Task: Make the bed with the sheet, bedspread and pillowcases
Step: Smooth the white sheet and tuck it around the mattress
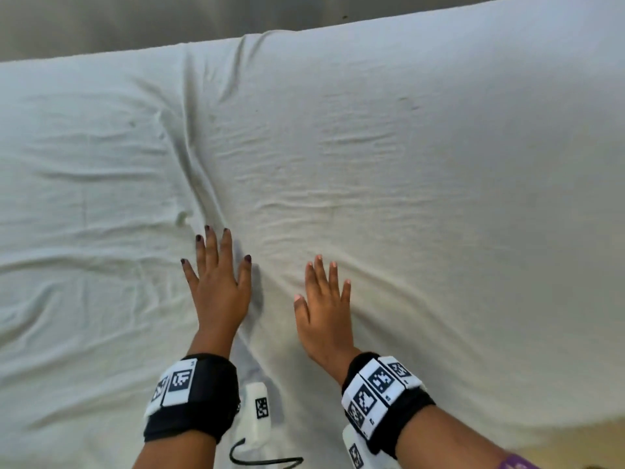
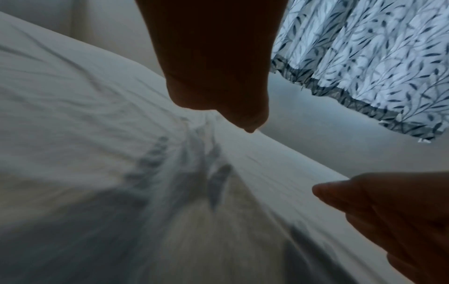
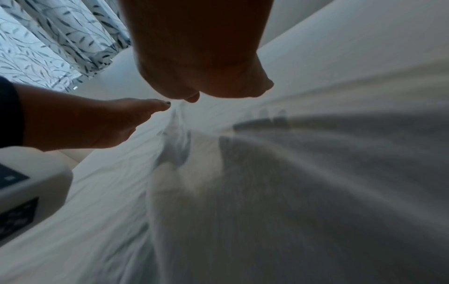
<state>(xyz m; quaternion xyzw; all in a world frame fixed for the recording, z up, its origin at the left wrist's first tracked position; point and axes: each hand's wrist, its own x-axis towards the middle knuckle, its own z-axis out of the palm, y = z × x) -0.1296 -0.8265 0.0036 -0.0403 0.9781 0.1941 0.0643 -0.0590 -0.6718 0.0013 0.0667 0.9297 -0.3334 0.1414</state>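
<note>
Sheet (image 1: 389,157) covers the bed across the whole frame, creased at centre left. Your left hand (image 1: 218,282) and right hand (image 1: 323,309) lie flat, fingers straight, side by side at lower centre. You appear to be smoothing; next, sweep outward toward the ridge.

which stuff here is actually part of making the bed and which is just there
Part of the job:
white sheet, spread over the bed and still wrinkled
left hand, flat on the sheet
right hand, flat on the sheet

Just there:
leaf-patterned curtain beyond the bed
wrist bands with printed markers
black cable near the left wrist
</note>
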